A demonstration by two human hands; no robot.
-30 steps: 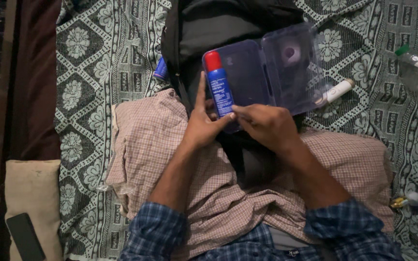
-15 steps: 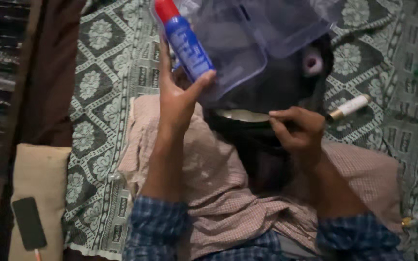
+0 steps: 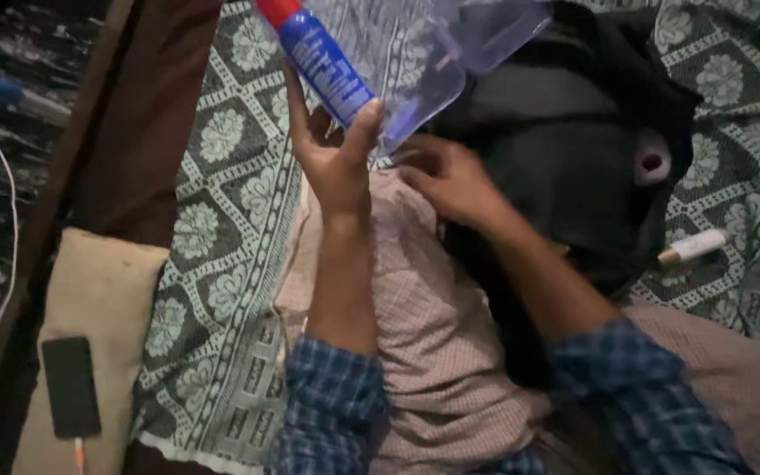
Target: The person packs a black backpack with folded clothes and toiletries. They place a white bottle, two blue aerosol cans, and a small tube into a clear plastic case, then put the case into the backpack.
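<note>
A patterned green-and-white bedspread (image 3: 222, 264) lies beneath a soft black bag (image 3: 565, 167). My raised left hand (image 3: 336, 158) pinches a clear, rigid plastic case (image 3: 424, 53) (its top is cut off) and a glossy blue spray can (image 3: 323, 62) with a red cap. My right hand (image 3: 446, 180) rests curled at the bag's edge; whether it grips anything, I cannot tell.

A blue spray can (image 3: 327, 70) with a red cap is being held up above the patterned bedspread (image 3: 222, 237), tilting with its cap pointing up and to the left. It is pressing against a clear plastic case (image 3: 433, 53), which is hanging open, its two see-through halves spreading up and to the right of the can, partly over a black bag (image 3: 565, 149).
</note>
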